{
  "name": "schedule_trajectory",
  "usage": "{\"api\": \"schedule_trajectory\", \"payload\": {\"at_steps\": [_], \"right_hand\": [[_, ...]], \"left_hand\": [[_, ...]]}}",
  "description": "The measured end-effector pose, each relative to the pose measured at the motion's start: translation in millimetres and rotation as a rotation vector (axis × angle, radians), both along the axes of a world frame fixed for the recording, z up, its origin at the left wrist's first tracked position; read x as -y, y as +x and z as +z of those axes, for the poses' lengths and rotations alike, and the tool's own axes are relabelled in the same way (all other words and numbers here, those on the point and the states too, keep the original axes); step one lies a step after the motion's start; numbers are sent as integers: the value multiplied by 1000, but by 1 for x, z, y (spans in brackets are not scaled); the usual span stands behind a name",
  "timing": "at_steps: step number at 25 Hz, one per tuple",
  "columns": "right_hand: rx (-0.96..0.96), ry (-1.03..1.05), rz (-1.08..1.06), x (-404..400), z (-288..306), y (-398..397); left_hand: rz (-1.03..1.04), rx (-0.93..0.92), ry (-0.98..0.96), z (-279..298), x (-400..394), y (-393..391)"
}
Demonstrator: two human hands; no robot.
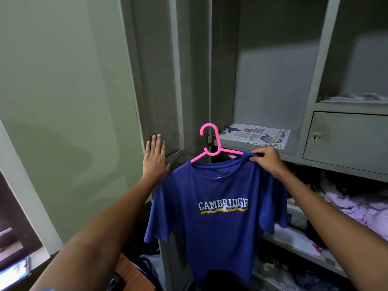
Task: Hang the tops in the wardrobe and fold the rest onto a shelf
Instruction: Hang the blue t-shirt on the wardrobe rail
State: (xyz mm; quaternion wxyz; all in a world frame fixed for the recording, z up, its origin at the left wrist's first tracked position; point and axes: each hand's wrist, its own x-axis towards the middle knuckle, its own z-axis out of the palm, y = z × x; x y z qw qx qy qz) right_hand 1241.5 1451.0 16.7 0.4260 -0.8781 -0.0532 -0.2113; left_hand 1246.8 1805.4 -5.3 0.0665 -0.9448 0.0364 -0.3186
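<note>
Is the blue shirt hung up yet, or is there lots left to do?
Done: the blue T-shirt is on the pink hanger. In hand: the right hand pinches its shoulder; the left hand presses the wardrobe door. Left: hooking it inside, plus the lilac clothes.

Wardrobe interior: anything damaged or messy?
Yes. The small locker door has a ragged hole where a lock would sit, and pale purple clothes lie crumpled, unfolded, on the shelf below it.

Single head view, looking forward and down, close to wardrobe (273, 80)
</note>
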Motion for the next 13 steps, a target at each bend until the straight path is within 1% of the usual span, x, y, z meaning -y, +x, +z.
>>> {"api": "schedule_trajectory", "payload": {"at_steps": [2, 4, 6, 9, 13], "right_hand": [[15, -12, -17, 10, 4, -5], [37, -9, -55, 26, 11, -12], [51, 13, -109, 50, 18, -23], [63, 17, -187, 92, 25, -46], [27, -47, -266, 148, 47, -86]], "left_hand": [[-262, 18, -103, 1, 17, 2], [-496, -79, -204, 5, 46, 7], [-580, -185, -340, 10, 81, 15], [-703, -164, -492, 23, 133, 31], [-839, -123, -527, 45, 197, 49]]}}
